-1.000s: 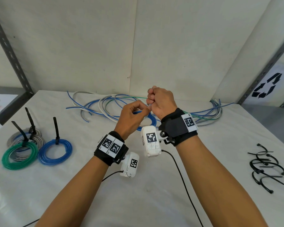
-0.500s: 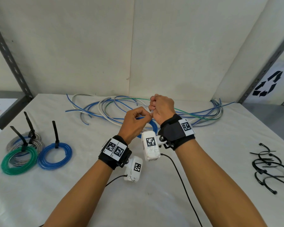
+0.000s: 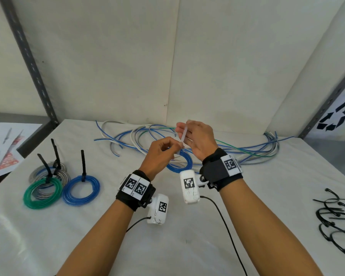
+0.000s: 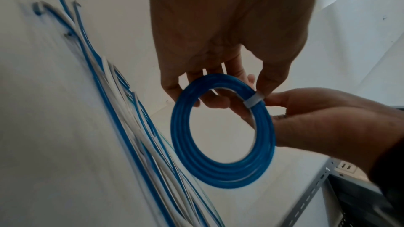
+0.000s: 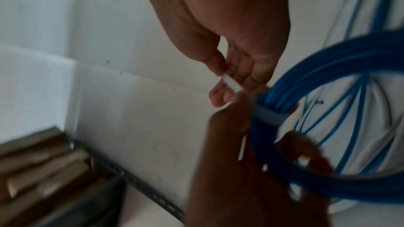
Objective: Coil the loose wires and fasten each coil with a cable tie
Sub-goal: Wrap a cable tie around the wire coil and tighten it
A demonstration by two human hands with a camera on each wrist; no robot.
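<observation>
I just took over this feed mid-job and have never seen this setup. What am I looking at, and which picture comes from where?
No machine: a person's two bare hands, with a camera on the head and on each wrist. The wide picture is the head view; the two close ones look along each hand.

The left hand holds a blue coil above the white table. A white cable tie wraps it; the right hand pinches the tie's tail.

On the table: loose wires, three tied coils, spare black ties.
</observation>
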